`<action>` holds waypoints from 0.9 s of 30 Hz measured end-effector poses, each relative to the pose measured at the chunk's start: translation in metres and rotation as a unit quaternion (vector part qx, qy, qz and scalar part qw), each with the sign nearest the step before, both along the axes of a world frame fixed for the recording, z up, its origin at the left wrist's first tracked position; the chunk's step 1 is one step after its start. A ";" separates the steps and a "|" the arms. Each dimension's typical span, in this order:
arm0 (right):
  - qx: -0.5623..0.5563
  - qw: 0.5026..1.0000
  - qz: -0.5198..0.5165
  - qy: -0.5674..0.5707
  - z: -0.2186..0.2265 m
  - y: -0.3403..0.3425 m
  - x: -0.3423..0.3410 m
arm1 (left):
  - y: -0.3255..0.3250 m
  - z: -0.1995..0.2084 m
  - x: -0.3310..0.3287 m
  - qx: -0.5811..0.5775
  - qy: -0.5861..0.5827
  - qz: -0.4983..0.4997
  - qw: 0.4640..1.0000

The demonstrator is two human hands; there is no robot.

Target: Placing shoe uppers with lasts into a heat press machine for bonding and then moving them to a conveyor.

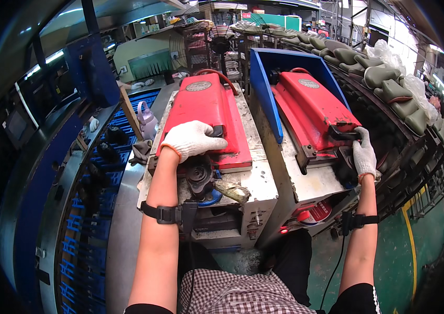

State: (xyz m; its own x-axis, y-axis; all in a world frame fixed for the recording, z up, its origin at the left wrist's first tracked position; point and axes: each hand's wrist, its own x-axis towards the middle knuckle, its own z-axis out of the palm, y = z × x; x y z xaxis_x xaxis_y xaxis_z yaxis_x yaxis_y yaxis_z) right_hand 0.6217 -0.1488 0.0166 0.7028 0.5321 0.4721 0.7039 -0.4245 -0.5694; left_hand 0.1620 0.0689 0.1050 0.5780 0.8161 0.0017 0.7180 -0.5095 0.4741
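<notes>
Two red machine covers stand side by side in front of me, the left cover (190, 107) on a worn metal housing and the right cover (316, 107) framed by a blue guard. My left hand (194, 141), in a white knitted glove, is closed around the black handle (217, 130) at the left cover's near end. At the right cover's near corner, my right hand (364, 156), gloved the same way, grips another black handle (343, 135). Below my left hand sits a dark round knob (199, 174) beside a worn, wrapped piece (232, 190). Both covers look lowered.
A conveyor with blue slats (88, 209) runs along my left. A lilac bottle (147, 121) and dark gloves (141, 152) lie near it. Racks of olive-green shoe-like pieces (384, 78) curve along the right. A blue guard (266, 99) rises between the machines.
</notes>
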 end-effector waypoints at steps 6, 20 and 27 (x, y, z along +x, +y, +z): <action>0.020 1.000 0.013 -0.020 -0.007 0.002 0.008 | 0.003 -0.005 -0.002 -0.004 -0.013 -0.002 1.000; 0.020 0.999 0.015 -0.026 -0.007 0.002 0.007 | 0.001 -0.003 -0.001 0.032 0.007 -0.001 0.999; 0.017 1.000 0.010 -0.020 -0.007 0.000 0.009 | -0.003 0.000 0.002 0.017 0.001 0.003 1.000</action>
State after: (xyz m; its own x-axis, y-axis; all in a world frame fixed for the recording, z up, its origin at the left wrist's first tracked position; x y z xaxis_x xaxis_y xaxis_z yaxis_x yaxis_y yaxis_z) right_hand 0.6304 -0.1493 0.0096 0.6723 0.5299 0.5169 0.7345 -0.3910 -0.5546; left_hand 0.1637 0.0659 0.1049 0.5731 0.8190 0.0293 0.7217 -0.5213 0.4554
